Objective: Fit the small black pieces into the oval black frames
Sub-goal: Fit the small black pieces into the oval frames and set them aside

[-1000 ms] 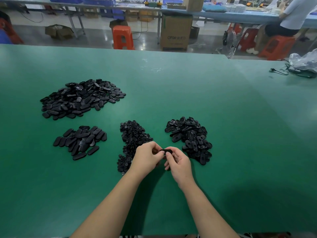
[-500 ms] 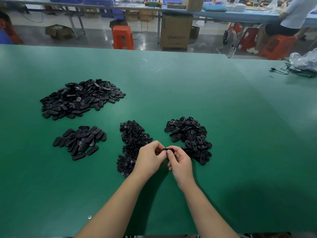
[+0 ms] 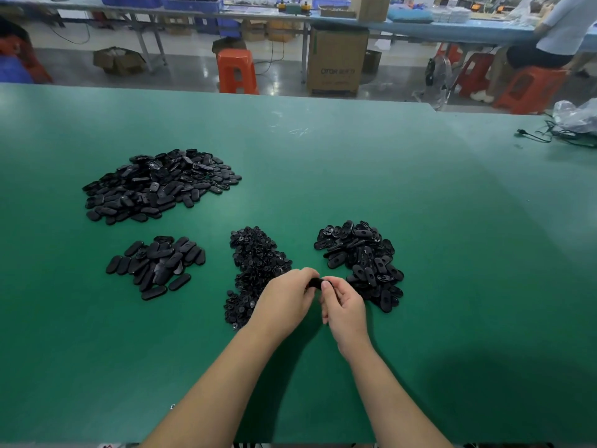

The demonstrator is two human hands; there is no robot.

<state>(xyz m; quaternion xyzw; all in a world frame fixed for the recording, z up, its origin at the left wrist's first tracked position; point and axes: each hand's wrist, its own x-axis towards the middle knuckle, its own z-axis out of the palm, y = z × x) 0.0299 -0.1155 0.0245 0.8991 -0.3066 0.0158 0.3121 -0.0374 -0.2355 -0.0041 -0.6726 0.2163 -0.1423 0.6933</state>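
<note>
Pinching one oval frame [image 3: 315,282] between them, the left hand [image 3: 284,300] and right hand [image 3: 344,305] meet just above the green table [image 3: 452,286], fingers curled round the part, probably so one hand steadies it while the other presses a small piece in; whether a piece is already seated I cannot tell, since the fingers hide most of it. Just beyond the left hand lies one heap of small pieces [image 3: 255,270], and beside the right hand one heap of open frames [image 3: 361,260], both kept within easy reach. Further left sits a smaller heap of smooth ovals [image 3: 158,265], likely finished ones set apart, with a larger pile [image 3: 158,185] behind it. That makes four heaps in all. Across the aisle stand four orange stools [image 3: 237,71], a cardboard box [image 3: 336,59] and a seated person [image 3: 555,33].
</note>
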